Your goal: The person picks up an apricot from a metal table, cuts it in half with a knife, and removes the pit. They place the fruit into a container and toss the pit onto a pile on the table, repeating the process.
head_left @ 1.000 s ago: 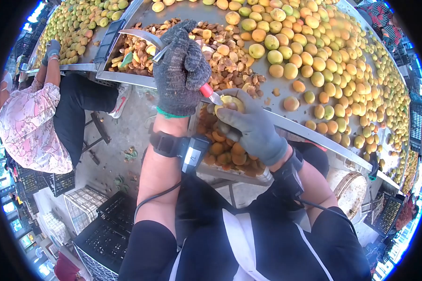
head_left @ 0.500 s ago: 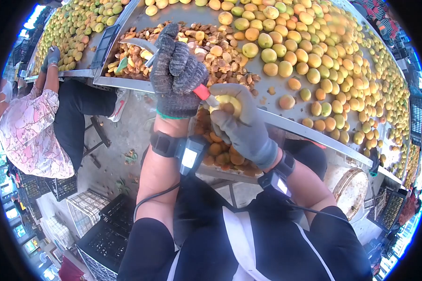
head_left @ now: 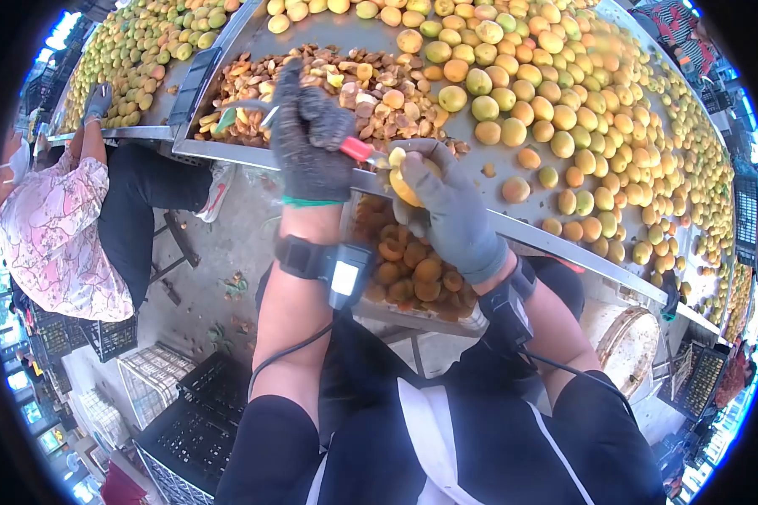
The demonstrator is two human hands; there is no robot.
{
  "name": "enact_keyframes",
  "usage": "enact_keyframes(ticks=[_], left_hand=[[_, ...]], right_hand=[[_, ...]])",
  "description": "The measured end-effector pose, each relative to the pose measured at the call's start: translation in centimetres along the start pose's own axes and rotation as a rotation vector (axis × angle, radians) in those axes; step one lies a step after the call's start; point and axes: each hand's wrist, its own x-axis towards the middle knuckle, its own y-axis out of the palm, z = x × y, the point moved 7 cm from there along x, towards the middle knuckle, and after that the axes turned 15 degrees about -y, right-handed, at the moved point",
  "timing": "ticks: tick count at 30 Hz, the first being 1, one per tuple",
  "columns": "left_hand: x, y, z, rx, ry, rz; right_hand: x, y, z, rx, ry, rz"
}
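Left hand (head_left: 312, 139) and right hand (head_left: 451, 210) raised, now at table (head_left: 564, 244) edge. Apricot (head_left: 406, 178) rotated in right hand: open face earlier, skin side now. Knife (head_left: 358, 150) handle flatter, blade at fruit top.

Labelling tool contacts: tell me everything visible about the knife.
The knife is small, with a red, plastic-looking handle and a short pale metal blade. The left hand, in a dark knit glove, is fisted round the handle, hiding most of it. It lies roughly level, pointing to the person's right, blade tip against the yellow apricot held in the grey-gloved right hand, above the metal table edge.
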Motion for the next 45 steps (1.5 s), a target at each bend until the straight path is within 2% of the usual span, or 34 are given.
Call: enact_keyframes(ticks=[1,2,3,5,6,9,10,11,12,15,19,20,21,24,25,27,28,30,31,33,35,37,39,41,42,44,45], left_hand=[[0.4,0.1,-1.1,0.018,0.027,0.061],[0.4,-0.5,-1.9,-0.003,0.040,0.050],[0.1,-0.6,-2.4,-0.024,0.052,0.037],[-0.4,-0.6,-3.0,-0.016,0.075,0.016],[-0.6,-0.6,-3.1,0.003,0.078,0.005],[-0.7,-0.7,-2.9,0.014,0.068,0.005],[-0.7,-0.7,-2.7,0.006,0.058,0.010],[-0.7,0.1,-2.2,0.030,-0.015,0.118],[-0.7,-0.4,-2.3,0.007,-0.010,0.093],[-1.0,-0.2,-1.6,-0.016,0.018,0.011],[-1.2,-0.6,-1.7,-0.001,0.020,-0.095],[-1.3,-0.7,-1.8,-0.012,0.014,-0.105],[-1.3,-0.7,-2.0,-0.021,0.004,-0.119],[-1.2,-1.8,-2.6,-0.029,0.024,-0.059],[-1.1,-1.8,-2.6,-0.013,0.035,-0.048],[-1.3,-1.8,-2.2,0.002,0.011,-0.051],[-1.3,-1.6,-1.9,0.020,0.001,-0.057],[-1.6,-1.4,-1.0,0.031,-0.026,-0.075],[-1.7,-1.3,-0.6,0.045,-0.039,-0.092],[-1.8,-1.1,0.1,0.066,-0.070,-0.111],[-1.9,-0.8,1.2,0.149,-0.141,-0.142],[-2.0,-0.4,2.1,0.217,-0.165,-0.193],[-2.3,-0.2,3.9,0.315,-0.292,-0.256],[-2.5,0.3,5.1,0.363,-0.334,-0.272],[-2.6,0.0,6.0,0.416,-0.394,-0.280],[-2.8,0.0,7.1,0.507,-0.487,-0.257],[-2.9,0.4,7.4,0.506,-0.483,-0.261]], right_hand=[[0.4,-0.9,0.0,-0.046,0.020,-0.034],[0.7,-1.8,-0.2,-0.081,0.099,-0.064],[1.2,-2.2,0.0,-0.082,0.093,-0.073],[1.1,-3.5,-1.3,0.145,0.285,-0.281],[1.4,-3.4,-1.6,0.304,0.262,-0.302],[2.3,-3.4,-1.5,0.369,0.183,-0.331],[2.5,-4.0,-1.9,0.368,0.170,-0.335],[2.7,-4.7,-2.4,0.227,0.146,-0.255],[2.9,-5.2,-2.2,0.083,0.119,-0.179],[2.4,-4.4,-0.3,0.065,0.175,-0.275],[2.4,-4.0,-1.5,0.300,0.191,-0.316],[2.3,-3.7,-1.4,0.312,0.179,-0.240],[2.0,-3.8,-0.9,0.312,0.170,-0.252],[-0.1,-1.4,0.3,-0.175,0.329,0.337],[-0.6,-2.2,-0.8,-0.175,0.326,0.322],[-1.8,-0.7,-0.7,-0.605,-0.205,0.704],[-2.3,-0.8,-0.8,-0.608,-0.202,0.693],[-3.7,-1.2,-2.3,-1.145,-0.048,0.882],[-3.9,-1.4,-2.2,-1.142,-0.042,0.876],[-4.2,-1.4,-1.6,-0.881,-0.060,0.930],[-2.9,-1.8,3.7,-0.665,-0.242,0.821],[0.6,-6.0,4.9,-1.032,-0.259,0.504],[2.7,-11.2,8.3,-1.206,-0.175,-0.015],[4.2,-14.9,8.8,-1.630,-0.285,-0.151],[4.2,-15.2,8.4,-1.629,-0.289,-0.151],[4.5,-16.4,6.0,-1.755,-0.035,-0.051],[4.5,-16.4,5.6,-1.755,-0.036,-0.045]])
